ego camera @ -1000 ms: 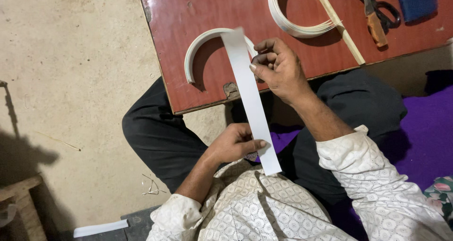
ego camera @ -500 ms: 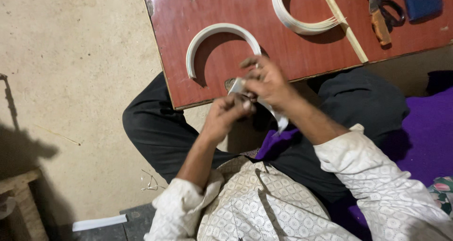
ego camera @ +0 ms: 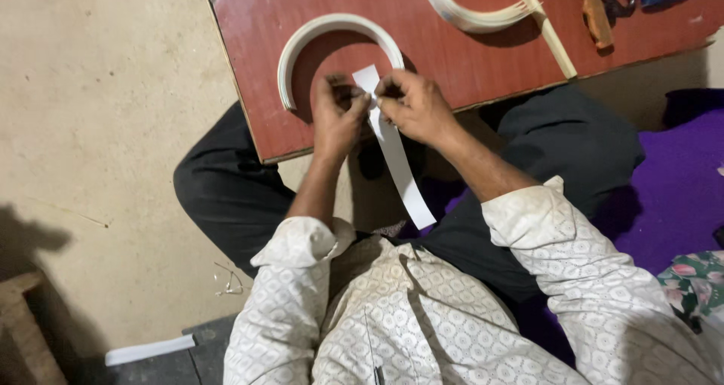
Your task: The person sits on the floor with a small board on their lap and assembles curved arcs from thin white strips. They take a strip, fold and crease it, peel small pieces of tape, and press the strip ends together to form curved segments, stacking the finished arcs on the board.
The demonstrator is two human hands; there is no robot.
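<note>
Both hands meet over the near part of a reddish-brown board (ego camera: 483,61), pinching a long white strip (ego camera: 396,155) near its upper end. The left hand (ego camera: 337,117) has its fingertips drawn together on the strip's left edge, and the right hand (ego camera: 415,107) has thumb and forefinger clamped on the strip from the right, the two sets of fingertips almost touching. From the pinch the strip runs down off the board's edge and hangs slanting over the person's lap, its lower end lying against the dark trousers (ego camera: 226,196). Just beyond the hands, a pale curved band (ego camera: 302,42) lies on the board in an arch, open toward the person. Farther up the board rest a second curved band (ego camera: 467,12), a thin pale stick (ego camera: 547,30) and a pair of scissors (ego camera: 603,4)
</note>
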